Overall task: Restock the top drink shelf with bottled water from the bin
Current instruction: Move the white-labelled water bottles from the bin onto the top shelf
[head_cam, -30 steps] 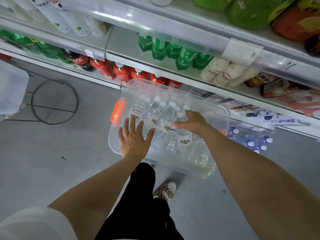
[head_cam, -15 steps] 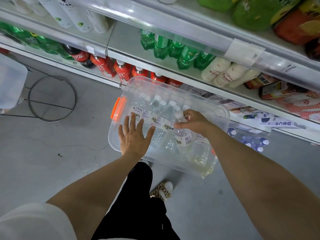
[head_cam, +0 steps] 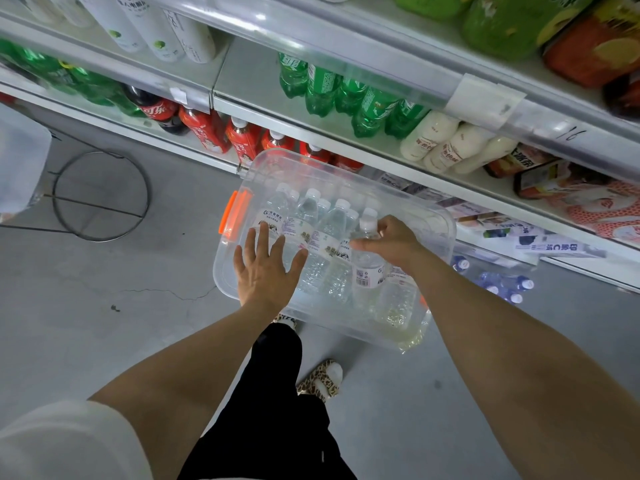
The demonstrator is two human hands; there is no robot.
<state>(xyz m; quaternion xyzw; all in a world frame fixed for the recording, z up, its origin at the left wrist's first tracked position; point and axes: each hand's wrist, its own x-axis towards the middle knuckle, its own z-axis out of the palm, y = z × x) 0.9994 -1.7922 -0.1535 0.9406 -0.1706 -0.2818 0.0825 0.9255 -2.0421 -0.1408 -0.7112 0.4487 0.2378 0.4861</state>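
One bottle (head_cam: pixel 369 271) in right fingers (head_cam: pixel 360 243); left fingers (head_cam: pixel 262 238) apart over bin (head_cam: pixel 228 258) edge.

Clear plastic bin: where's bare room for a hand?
Bare: far right corner of the clear plastic bin, between its right wall and the right hand, which grips a clear water bottle. Crowded: left and middle, packed bottles under the left hand.
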